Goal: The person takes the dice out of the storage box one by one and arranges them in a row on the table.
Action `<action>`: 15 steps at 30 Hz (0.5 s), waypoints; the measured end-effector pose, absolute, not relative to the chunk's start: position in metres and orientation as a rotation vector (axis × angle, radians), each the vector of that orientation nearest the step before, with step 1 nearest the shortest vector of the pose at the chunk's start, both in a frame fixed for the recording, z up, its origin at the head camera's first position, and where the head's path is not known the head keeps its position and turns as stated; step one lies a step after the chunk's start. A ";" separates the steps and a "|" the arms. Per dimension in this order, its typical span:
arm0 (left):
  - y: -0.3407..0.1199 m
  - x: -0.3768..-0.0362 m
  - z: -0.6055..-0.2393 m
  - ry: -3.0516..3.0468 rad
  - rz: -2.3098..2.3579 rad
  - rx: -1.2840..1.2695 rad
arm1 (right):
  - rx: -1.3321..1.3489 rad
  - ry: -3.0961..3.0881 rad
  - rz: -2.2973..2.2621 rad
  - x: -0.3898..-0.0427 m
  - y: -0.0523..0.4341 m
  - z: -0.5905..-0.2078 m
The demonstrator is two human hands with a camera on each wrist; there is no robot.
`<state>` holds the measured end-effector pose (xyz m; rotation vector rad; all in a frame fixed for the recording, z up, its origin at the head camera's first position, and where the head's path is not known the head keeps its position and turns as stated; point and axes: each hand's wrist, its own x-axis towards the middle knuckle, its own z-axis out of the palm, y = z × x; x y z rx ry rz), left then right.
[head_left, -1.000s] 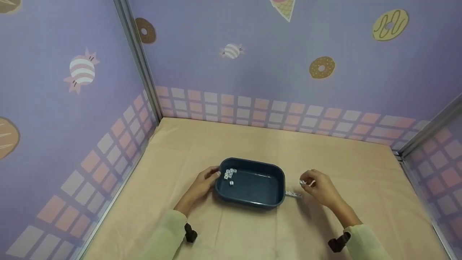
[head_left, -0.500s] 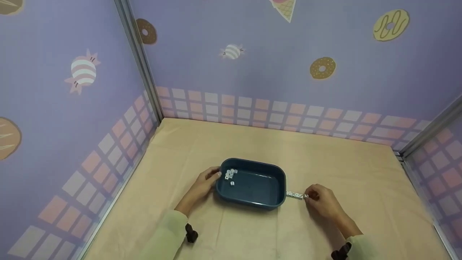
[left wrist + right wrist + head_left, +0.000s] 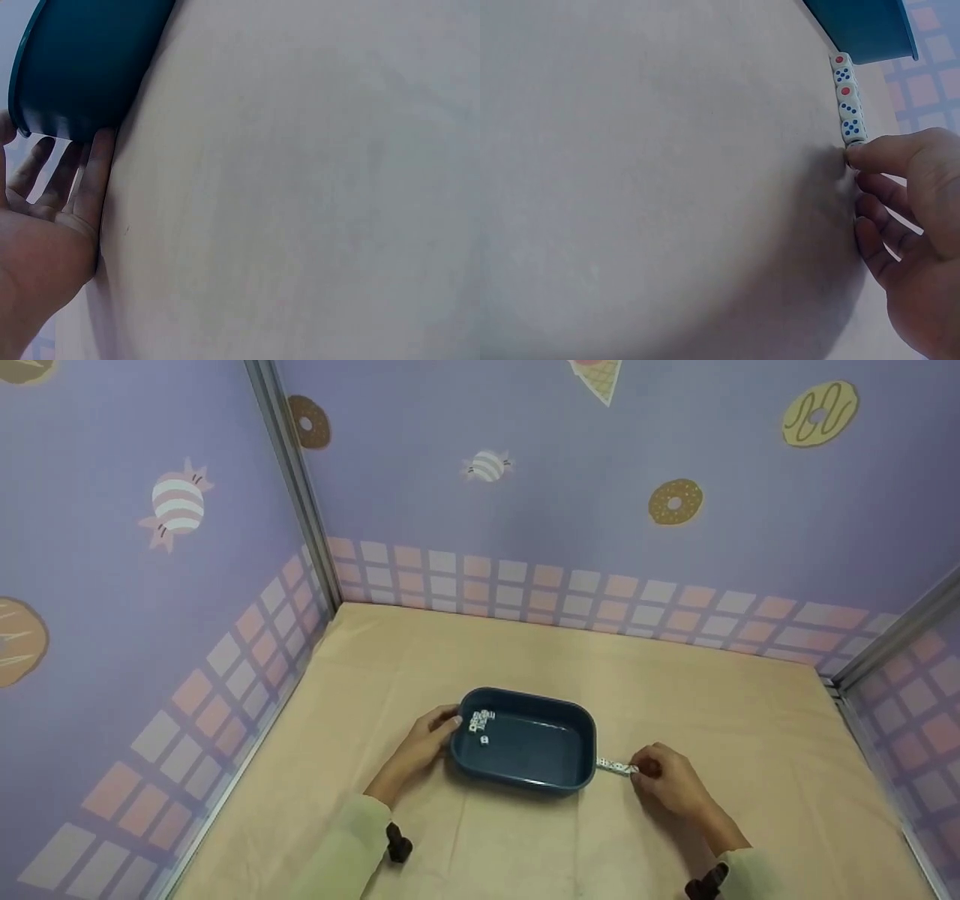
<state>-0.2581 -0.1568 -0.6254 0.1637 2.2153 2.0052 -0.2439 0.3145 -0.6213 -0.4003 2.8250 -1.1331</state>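
Two hands are at work on a big tan table (image 3: 525, 660) with purple candy walls (image 3: 525, 472) around it. A dark blue tub (image 3: 525, 780) sits in the middle of the table. The left hand (image 3: 424, 742) rests against the tub's left end, with its fingers (image 3: 52, 169) straight and spread on the wall. The right hand (image 3: 664, 776) is on the other side, well apart from the left one. Its fingers are curled, and one fingertip (image 3: 855, 154) touches the end of a short row of white dice (image 3: 846, 97). That row lies on the table, just beside the tub's right end. A few more dice (image 3: 480, 721) sit inside the tub, in its left corner.
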 end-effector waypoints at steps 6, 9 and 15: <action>-0.157 -0.259 -0.626 2.178 2.000 0.151 | -0.389 2.805 -1.167 -0.242 0.313 -0.623; -0.157 -0.260 -0.626 2.176 1.999 0.136 | -0.375 2.811 -1.173 -0.242 0.313 -0.625; -0.156 -0.260 -0.626 2.214 1.989 0.137 | -0.355 2.794 -1.191 -0.242 0.312 -0.626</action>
